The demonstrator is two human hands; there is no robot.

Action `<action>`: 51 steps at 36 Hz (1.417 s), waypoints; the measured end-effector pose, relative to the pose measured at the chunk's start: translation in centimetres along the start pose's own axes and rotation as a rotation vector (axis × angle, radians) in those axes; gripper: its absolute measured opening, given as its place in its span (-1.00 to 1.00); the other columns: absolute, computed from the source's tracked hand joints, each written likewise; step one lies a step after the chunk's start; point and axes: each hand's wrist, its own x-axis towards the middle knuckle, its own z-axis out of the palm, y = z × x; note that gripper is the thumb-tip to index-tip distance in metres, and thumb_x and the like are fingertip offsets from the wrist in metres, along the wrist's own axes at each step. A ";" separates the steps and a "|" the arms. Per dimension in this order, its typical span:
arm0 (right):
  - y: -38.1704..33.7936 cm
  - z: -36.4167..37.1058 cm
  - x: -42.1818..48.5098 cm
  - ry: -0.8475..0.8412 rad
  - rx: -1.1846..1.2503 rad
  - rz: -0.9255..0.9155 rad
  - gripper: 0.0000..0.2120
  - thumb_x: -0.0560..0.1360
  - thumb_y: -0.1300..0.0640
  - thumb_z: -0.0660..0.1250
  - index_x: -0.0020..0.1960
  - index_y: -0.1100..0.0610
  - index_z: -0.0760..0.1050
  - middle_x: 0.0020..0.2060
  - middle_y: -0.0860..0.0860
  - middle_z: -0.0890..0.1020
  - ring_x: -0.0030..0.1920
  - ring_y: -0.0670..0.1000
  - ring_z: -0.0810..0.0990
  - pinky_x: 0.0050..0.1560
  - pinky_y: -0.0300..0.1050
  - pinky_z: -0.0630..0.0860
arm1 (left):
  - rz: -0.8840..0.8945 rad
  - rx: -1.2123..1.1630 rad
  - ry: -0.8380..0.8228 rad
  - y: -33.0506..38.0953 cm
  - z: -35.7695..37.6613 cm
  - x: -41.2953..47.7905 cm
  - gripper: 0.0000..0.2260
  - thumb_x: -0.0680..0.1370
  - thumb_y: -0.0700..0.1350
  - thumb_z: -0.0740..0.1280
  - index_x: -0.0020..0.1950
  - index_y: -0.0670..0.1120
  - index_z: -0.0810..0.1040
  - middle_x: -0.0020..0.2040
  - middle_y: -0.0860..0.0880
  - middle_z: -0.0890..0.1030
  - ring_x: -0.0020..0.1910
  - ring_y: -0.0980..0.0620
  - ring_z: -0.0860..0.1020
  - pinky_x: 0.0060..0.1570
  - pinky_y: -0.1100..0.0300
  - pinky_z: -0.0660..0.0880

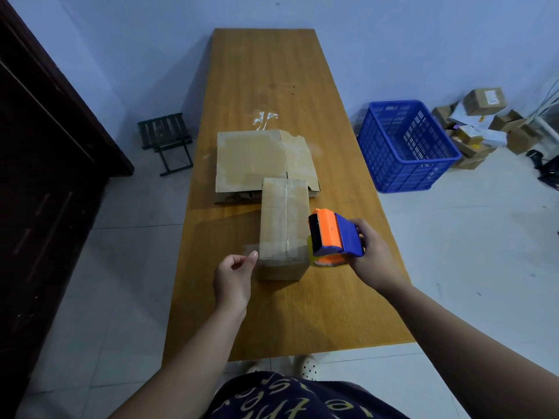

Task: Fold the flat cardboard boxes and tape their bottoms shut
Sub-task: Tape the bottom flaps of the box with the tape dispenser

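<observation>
I see the box point(284, 225) running lengthwise away; right hand point(375, 258) grips the tape dispenser point(335, 234) at the box's right; left hand point(233, 279) curls at its near-left corner, hold unclear.

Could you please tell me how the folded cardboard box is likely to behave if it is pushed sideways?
The folded box is probably light and empty, so it would likely slide easily on the smooth table. It lies on a long, broad face, so tipping seems unlikely. Its taped seam probably keeps it fairly stiff.
</observation>
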 end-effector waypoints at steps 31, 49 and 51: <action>1.8 0.3 0.1 0.013 -0.048 0.004 -0.63 0.43 0.15 0.49 0.16 0.02 0.42 0.00 -0.08 0.56 0.02 -0.11 0.52 -0.12 -0.24 0.43 | 0.111 0.102 -0.019 0.9 -0.8 0.5 -0.76 0.52 0.01 0.38 -0.18 -0.16 0.55 -0.38 0.00 0.48 -0.39 0.06 0.42 -0.39 0.23 0.33; 1.5 0.7 -0.1 0.011 -0.091 0.005 -0.62 0.42 0.15 0.50 0.13 -0.01 0.42 -0.02 -0.07 0.55 -0.01 -0.09 0.52 -0.11 -0.21 0.46 | 0.001 0.038 -0.020 0.7 -1.7 0.6 -0.75 0.50 0.01 0.41 -0.22 -0.17 0.59 -0.24 -0.14 0.62 -0.26 0.00 0.53 -0.31 0.24 0.38; 1.4 0.7 -0.2 0.011 -0.091 0.005 -0.63 0.42 0.15 0.50 0.14 -0.01 0.42 -0.02 -0.07 0.55 -0.02 -0.09 0.51 -0.12 -0.22 0.44 | 0.015 0.069 -0.015 0.6 -1.8 0.9 -0.72 0.51 0.04 0.39 -0.22 -0.17 0.59 -0.21 -0.21 0.60 -0.26 0.00 0.49 -0.27 0.19 0.41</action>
